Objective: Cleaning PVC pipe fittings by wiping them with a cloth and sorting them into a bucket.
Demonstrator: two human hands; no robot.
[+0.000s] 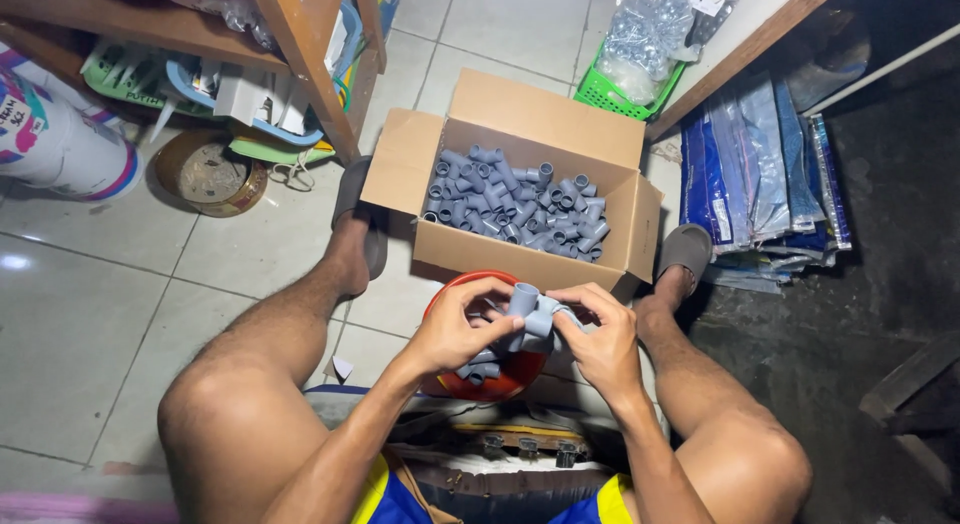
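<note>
Left hand [455,329] and right hand [600,334] both grip one cluster of grey pipe fittings [528,314]: smooth, matte, short tubes with round open mouths, held above an orange bowl [440,384]. More fittings lie in the bowl, mostly hidden by the hands. Just beyond stands an open cardboard box [520,249], flaps spread, packed with the same elbows. How the held pieces join is unclear.

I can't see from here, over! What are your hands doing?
Left hand and right hand both grip grey pipe fittings. Red bowl beneath. Nothing blocking.
</note>
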